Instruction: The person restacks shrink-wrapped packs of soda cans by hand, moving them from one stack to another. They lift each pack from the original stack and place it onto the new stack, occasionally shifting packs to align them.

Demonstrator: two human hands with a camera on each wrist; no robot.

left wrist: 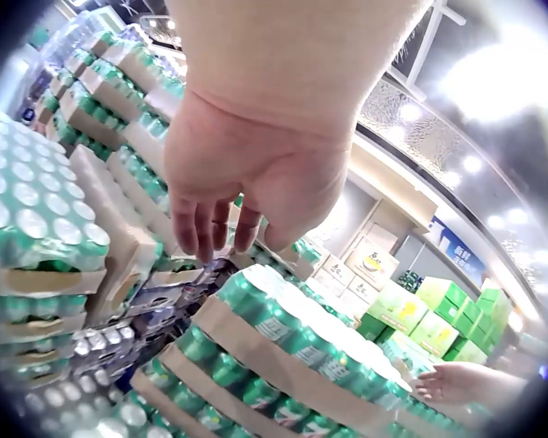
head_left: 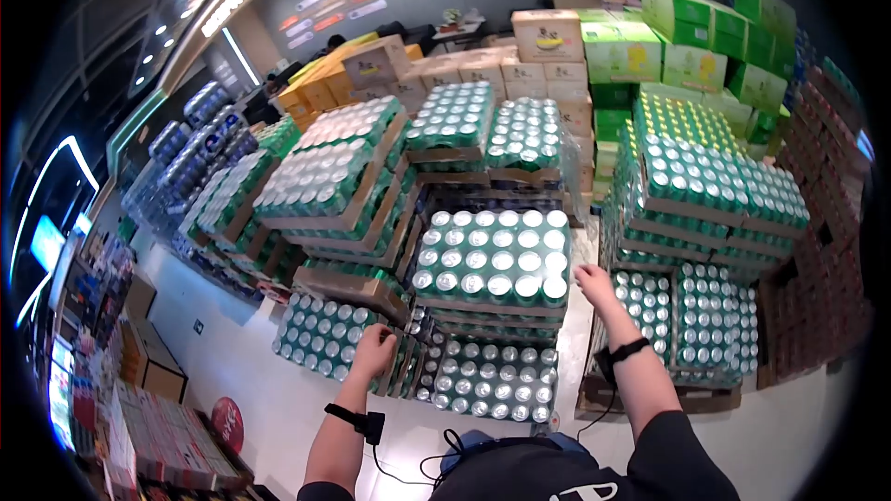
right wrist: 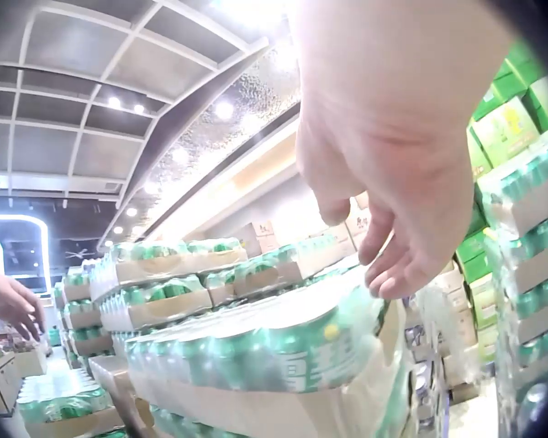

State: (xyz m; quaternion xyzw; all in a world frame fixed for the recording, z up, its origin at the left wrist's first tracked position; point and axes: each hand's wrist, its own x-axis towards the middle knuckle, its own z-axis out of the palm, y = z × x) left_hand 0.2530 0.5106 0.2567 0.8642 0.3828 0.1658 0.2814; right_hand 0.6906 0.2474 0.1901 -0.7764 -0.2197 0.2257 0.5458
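A shrink-wrapped tray of green cans (head_left: pixel 492 258) with silver tops lies on a waist-high stack between my two hands. My left hand (head_left: pixel 375 351) hangs off the stack's near left side, fingers loosely bent and holding nothing. In the left wrist view the left hand (left wrist: pixel 256 182) hangs above the tray's cardboard edge (left wrist: pixel 247 333). On the opposite side is my right hand (head_left: pixel 596 286), also empty with relaxed fingers. The right wrist view has the right hand (right wrist: pixel 393 210) close by the wrapped corner of the can tray (right wrist: pixel 301 351).
Lower can trays (head_left: pixel 497 380) lie in front of my body, and another low tray (head_left: pixel 320 334) is at the left. Taller can stacks (head_left: pixel 325 176) rise on the left and more can trays (head_left: pixel 691 176) on the right. Green boxes (head_left: pixel 622 51) and tan cartons (head_left: pixel 548 37) stand behind.
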